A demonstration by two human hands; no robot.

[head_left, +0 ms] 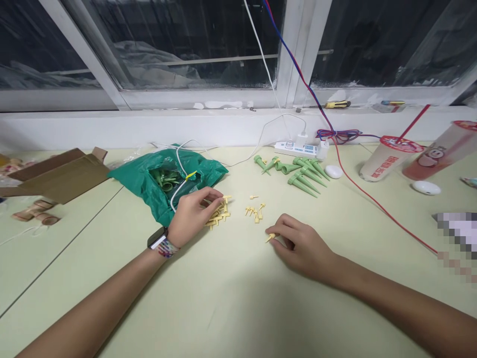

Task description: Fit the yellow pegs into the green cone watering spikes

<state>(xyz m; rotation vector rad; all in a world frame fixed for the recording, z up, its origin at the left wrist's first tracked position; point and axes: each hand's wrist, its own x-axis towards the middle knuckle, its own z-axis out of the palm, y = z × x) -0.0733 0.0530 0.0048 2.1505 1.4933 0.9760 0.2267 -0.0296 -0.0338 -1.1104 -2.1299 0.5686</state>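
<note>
Overall setting: a white-framed window stood behind a pale green table, and a table seam crossed the left side.

Far edge: a power strip sat against the wall with white cables, and a red wire ran down the right. Two plastic cups lay or stood at far right.

Left side: a cardboard box sat beside a green plastic bag, which held more green parts.

Progress: green plastic spikes lay loosely grouped near the power strip. A heap of yellow pieces stayed by the left hand, and a small group of yellow pieces lay apart between the hands.

Room: the hands had wide tabletop in front of them. The bag and heap crowded the left hand's far side.

Left hand: its fingers touched the heap's top; any grip could not be told.

Right hand: its fingers were closed on a single yellow piece.
</note>
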